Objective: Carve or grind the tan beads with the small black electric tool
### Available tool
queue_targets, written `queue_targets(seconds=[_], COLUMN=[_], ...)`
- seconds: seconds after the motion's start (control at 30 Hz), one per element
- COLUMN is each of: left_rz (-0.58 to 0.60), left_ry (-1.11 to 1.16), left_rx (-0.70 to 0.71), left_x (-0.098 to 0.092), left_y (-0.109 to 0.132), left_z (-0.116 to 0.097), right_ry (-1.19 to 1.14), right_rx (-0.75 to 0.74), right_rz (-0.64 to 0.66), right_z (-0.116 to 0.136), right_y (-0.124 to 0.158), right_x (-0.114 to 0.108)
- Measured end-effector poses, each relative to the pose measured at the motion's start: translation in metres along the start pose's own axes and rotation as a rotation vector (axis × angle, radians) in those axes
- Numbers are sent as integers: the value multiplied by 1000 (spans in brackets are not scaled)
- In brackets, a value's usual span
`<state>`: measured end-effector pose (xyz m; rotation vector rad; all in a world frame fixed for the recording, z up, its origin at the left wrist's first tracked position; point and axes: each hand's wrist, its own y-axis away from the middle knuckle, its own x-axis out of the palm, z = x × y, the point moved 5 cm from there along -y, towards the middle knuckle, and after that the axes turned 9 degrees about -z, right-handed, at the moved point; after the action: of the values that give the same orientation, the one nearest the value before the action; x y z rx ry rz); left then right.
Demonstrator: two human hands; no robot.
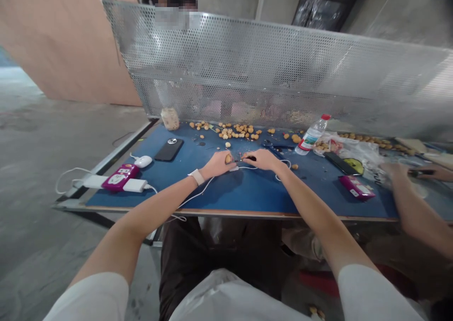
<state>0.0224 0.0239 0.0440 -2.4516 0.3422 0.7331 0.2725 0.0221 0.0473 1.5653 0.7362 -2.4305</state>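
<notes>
Beneath a perforated metal screen (pixel 283 71), my blue workbench (pixel 244 191) holds a scatter of tan nuts (pixel 233 131). My hands sit close together: my left hand (pixel 215 165) pinches a small tan nut (pixel 229 158), and my right hand (pixel 264 159) grips a dark tool (pixel 250 158) just beside it. If the tool slips, it could jab my fingers; a white cable (pixel 244 167) under my wrists could snag them.

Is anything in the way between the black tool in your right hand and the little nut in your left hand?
Nothing visible. The black tool in the right hand is right by the little nut in the left hand. A white cord lies below them.
</notes>
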Motion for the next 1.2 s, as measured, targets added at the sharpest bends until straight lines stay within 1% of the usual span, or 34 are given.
queue_targets(seconds=[0.07, 0.1, 0.23, 0.3, 0.37, 0.5, 0.63, 0.9, 1.2], left_rz=[-50, -45, 60, 80, 92, 122, 149, 122, 97], left_ry=[127, 217, 615, 736, 802, 866, 876, 899, 924], left_rx=[-5, -15, -129, -185, -222, -275, -269, -230, -205], left_x=[-6, -7, 1, 6, 9, 12, 12, 11, 10], left_y=[-3, -4, -2, 0, 1, 1, 2, 3, 1], left_z=[0, 0, 2, 3, 4, 5, 3, -1, -3], right_ry=[-113, -173, -348, -405, -438, -460, -479, -494, -509], right_rx=[-40, -56, -80, -75, -61, -43, -76, -69, -68], right_rz=[21, 28, 26, 21, 16, 1, -7, -22, -38], right_z=[7, 11, 21, 23, 24, 25, 29, 29, 38], right_y=[0, 0, 0, 1, 2, 3, 3, 2, 4], right_x=[0, 1, 3, 4, 5, 5, 5, 10, 11])
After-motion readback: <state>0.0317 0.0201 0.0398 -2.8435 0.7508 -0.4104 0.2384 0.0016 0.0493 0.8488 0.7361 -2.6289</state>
